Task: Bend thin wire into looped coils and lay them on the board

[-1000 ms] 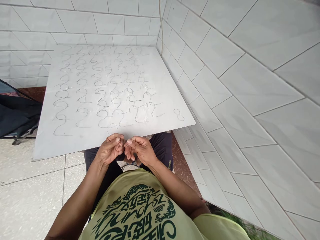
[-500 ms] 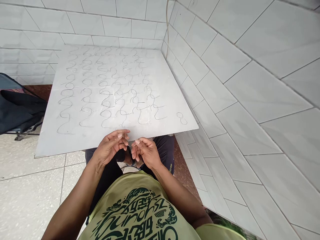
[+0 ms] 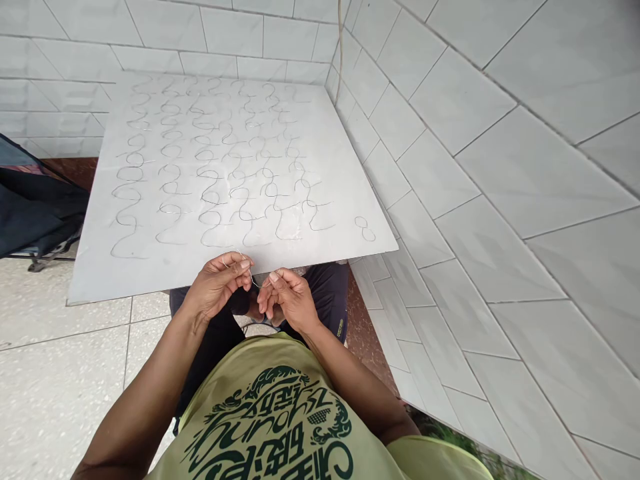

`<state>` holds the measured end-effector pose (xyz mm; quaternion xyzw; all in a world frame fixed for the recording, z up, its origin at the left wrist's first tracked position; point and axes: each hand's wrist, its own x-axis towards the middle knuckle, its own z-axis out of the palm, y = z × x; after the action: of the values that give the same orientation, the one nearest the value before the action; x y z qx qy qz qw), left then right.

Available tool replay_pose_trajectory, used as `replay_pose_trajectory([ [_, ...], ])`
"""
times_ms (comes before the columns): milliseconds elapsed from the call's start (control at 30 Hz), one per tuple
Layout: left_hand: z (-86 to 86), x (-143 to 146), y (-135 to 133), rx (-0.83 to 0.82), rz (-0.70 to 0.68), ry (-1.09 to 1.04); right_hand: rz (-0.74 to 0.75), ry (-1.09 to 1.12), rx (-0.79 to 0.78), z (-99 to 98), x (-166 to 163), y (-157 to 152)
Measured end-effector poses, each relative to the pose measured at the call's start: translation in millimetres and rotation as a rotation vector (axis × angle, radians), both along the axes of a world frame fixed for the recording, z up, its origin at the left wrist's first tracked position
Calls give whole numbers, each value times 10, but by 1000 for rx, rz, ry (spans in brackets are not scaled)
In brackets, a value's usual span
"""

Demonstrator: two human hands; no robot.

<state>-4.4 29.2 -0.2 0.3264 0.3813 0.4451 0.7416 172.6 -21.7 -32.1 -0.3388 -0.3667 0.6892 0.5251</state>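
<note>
A: Start at the near end. What am I seeing on my head feed?

B: Closest, one green printed shirt [image 3: 270, 427], then dark trousers [image 3: 327, 303]. Above the lap I have two hands: the left hand [image 3: 215, 283] pinches one thin wire [image 3: 255, 282] between thumb and forefinger, and the right hand [image 3: 293, 300] pinches it towards its other end, its remaining fingers loosely curled.

A: Where's the wire, exactly?

B: Hanging between the hands, by the near edge of the white board [image 3: 345, 180], with a curve of it over the left fingers.

A: Which step would you call this?

B: Handling the curve in the air, I'd judge; perhaps shaping it. The next move calls for light, steady pinches at both ends, since something that thin could spring or kink.

A: Count the rest for me.

B: On the board, one figure-eight piece [image 3: 365, 229], apart on the right. Then curved pieces [image 3: 127, 256] in lines running away from me; I count six line ends nearest the hands. They overlap, so I can't give a total.

A: And farthest?

B: One dark fabric item [image 3: 35, 213] left of the board, two tiled walls [image 3: 500, 160], and one cable [image 3: 341, 53] in their corner.
</note>
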Motion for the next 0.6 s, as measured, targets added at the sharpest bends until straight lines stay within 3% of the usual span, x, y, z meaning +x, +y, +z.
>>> replay_pose_trajectory([
  [333, 35, 15, 7, 50, -46, 35, -106, 58, -49, 10, -7, -6],
  [600, 25, 37, -4, 81, -14, 99, -79, 87, -107, -4, 3, 1],
])
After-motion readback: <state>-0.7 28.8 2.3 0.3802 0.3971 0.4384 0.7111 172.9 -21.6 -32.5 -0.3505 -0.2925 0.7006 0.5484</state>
